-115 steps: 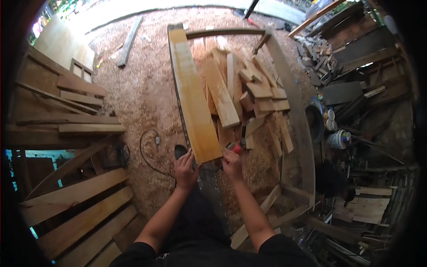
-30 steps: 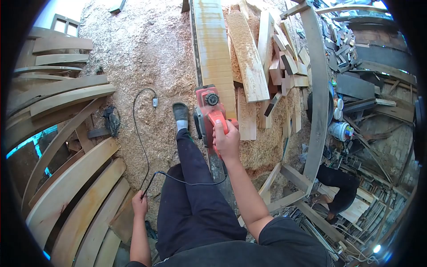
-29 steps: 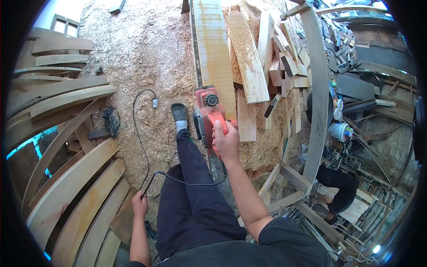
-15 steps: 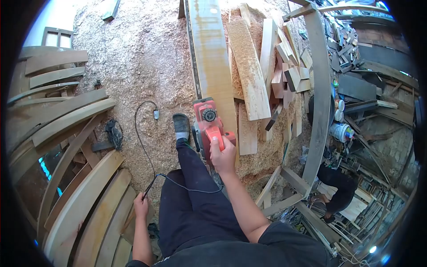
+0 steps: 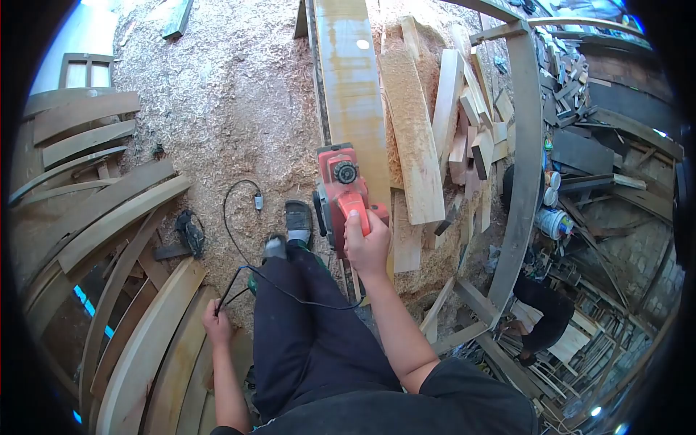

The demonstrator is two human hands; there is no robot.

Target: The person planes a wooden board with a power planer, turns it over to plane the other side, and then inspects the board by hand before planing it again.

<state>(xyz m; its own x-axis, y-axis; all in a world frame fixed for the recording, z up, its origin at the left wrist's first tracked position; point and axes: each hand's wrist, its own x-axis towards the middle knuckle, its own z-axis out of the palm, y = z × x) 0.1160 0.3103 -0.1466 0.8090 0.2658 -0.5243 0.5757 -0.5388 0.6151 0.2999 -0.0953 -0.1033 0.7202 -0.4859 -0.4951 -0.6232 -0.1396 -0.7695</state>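
Note:
My right hand (image 5: 367, 245) is wrapped round the rear handle of a red electric hand planer (image 5: 336, 165), with a black knob at its front. The planer rests on a long, flat wooden board (image 5: 353, 90) that runs away from me; its underside is hidden. Low on the left, my left hand (image 5: 218, 323) is closed round the black power cord (image 5: 290, 291). The cord loops across my legs towards the planer, and another stretch lies on the shavings, ending at a pale plug (image 5: 259, 201).
Wood shavings (image 5: 232, 109) cover the floor. Curved timbers (image 5: 148, 348) are stacked at left. Loose planks (image 5: 415, 138) and offcuts lie right of the board. A wooden frame (image 5: 523, 159) stands further right, with buckets (image 5: 554, 223) and a bent-over person (image 5: 545, 319) beyond it.
My rear foot has come forward beside the other. The planer has moved slightly forward along the board with my right hand. My left hand still grips the cord, a little further left.

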